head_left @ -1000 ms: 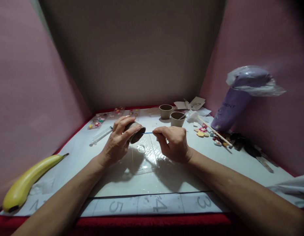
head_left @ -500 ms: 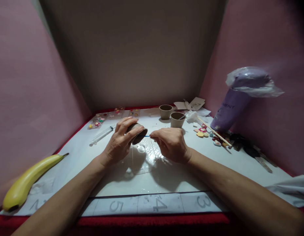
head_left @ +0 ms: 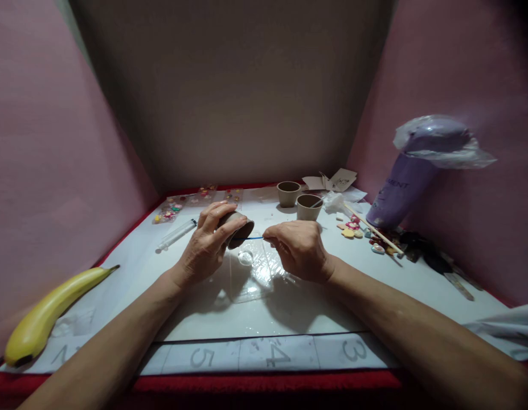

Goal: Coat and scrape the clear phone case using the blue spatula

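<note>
My left hand (head_left: 207,238) is wrapped round a small grey-brown cup (head_left: 243,232), tilted so its mouth faces right. Pinched in my right hand (head_left: 298,247) is a thin blue stick (head_left: 256,238); its far end reaches to the cup's mouth, and I cannot tell whether the tip touches the inside. Below the cup lies a shiny clear plastic sheet (head_left: 259,282) with a whitish blob (head_left: 245,258) on it.
Two more cups (head_left: 288,195) stand at the back, the nearer holding a stick. A syringe (head_left: 176,236) lies left, near a toy banana (head_left: 54,316). Small charms (head_left: 351,232), a wooden stick (head_left: 375,230) and a leaning purple bottle (head_left: 400,188) are at right.
The cup has shifted slightly left and turned a little. My right hand has drawn slightly right, so more of the blue stick shows between cup and fingers.
</note>
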Available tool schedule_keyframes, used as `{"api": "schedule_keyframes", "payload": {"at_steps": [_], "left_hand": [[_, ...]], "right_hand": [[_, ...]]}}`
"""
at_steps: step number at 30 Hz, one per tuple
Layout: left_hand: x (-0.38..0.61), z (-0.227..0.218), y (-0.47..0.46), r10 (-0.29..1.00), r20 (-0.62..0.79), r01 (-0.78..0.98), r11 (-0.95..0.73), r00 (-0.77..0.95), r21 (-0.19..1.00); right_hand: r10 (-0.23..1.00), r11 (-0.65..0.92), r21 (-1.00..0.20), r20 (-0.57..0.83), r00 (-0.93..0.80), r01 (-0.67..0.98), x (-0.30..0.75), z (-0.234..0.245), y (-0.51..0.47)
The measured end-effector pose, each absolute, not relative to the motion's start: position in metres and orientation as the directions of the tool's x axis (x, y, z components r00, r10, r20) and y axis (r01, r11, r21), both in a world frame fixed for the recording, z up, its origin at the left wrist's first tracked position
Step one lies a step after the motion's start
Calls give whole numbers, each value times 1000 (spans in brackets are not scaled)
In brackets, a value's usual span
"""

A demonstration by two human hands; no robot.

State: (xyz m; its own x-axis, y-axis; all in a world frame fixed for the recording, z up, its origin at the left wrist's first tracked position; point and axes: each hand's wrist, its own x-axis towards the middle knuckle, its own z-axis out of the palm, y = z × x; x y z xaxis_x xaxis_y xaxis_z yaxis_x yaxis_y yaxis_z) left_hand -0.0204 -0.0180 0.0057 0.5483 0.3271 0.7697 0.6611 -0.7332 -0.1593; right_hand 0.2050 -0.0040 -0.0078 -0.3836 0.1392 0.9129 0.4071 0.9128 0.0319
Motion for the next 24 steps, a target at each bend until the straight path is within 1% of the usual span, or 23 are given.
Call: {"api": "schedule_keyframes", "payload": {"at_steps": [6,8,13,16,20,24], "left_hand": [[-20,6,-19,347,774,671,-730,530,-132],[-19,6,-20,350,771,664,-737,533,-125],[-20,5,-19,346,774,665,-736,530,-127],[-20,5,-18,334,780,669,-729,529,-142],[-20,6,-19,325,775,662,-733,542,-155],[-21,6,-19,335,782,677,-721,526,-146]], "right_hand": [[152,894,3,938,-311,447,204,-6,-4],[156,894,6,933,-323,448,203,-7,-4],[141,920,32,904,-404,391,204,-6,-2],[141,917,21,917,-373,398,206,-5,-2],[167,892,-2,930,-328,452,206,-5,-3],[172,893,8,918,-358,449,206,-6,-3]]}}
